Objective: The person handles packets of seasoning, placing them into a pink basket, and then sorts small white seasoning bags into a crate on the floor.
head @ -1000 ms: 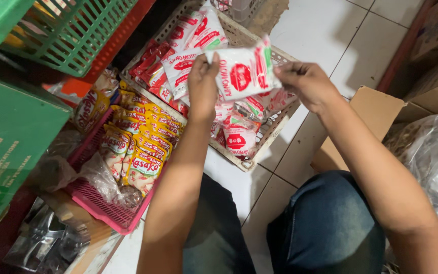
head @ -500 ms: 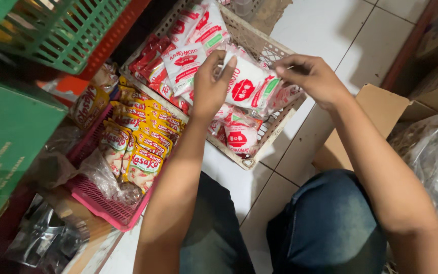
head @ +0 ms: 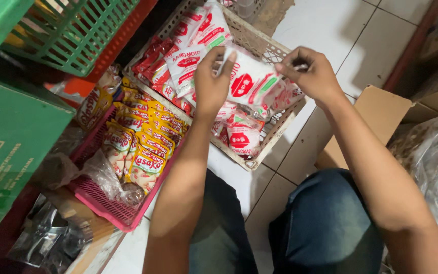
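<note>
Now both my hands hold one white sachet with a red emblem [head: 247,83], raised just over the beige lattice basket [head: 275,134] of like packets. My left hand [head: 211,81] pinches its left top corner, thumb in front, fingers behind. My right hand [head: 313,76] is curled shut near the packet's right side — whether it pinches the right corner or a thin strip of film there I cannot tell; the fingers hide it.

Handling, as I judge it: light, soft, a sealed plastic pouch of powder or grains. Film looks glossy, so likely slippery at the flat faces; contents would slump to the low end when tilted. Best hold is at the crimped top seam or corners, where the film is stiffer and nothing shifts under the fingers.

Against the picture half a second back: the sachet sits more upright and a little higher over the basket, and my right hand has drawn further from it, to the right. A second back the packet was spread wider between both hands.

Alongside — pink basket [head: 102,203] of yellow sachets [head: 145,147], green crate [head: 72,30] above, cardboard box [head: 381,111] at right.
</note>
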